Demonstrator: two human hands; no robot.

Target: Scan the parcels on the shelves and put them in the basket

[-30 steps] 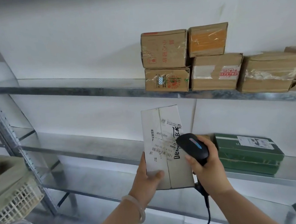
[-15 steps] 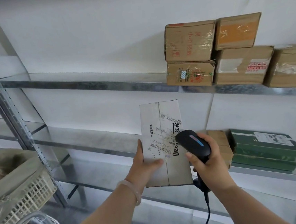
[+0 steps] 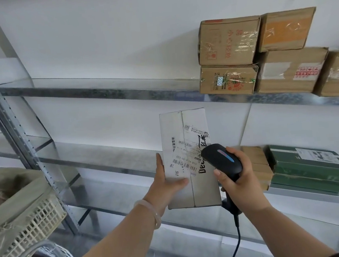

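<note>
I hold the white parcel (image 3: 187, 147) upright mid-frame in my left hand (image 3: 165, 182), label towards me, so the barcode scanner (image 3: 222, 160) gripped in my right hand (image 3: 240, 185) at its four o'clock can read it, basket (image 3: 28, 224) at eight o'clock

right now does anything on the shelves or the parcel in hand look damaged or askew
Mildly. The white parcel in the left hand has a ragged, partly torn label. On the top shelf, the orange-patched box sits slightly tilted on its stack. The scanner in the right hand looks fine. Nothing spilled.
</note>
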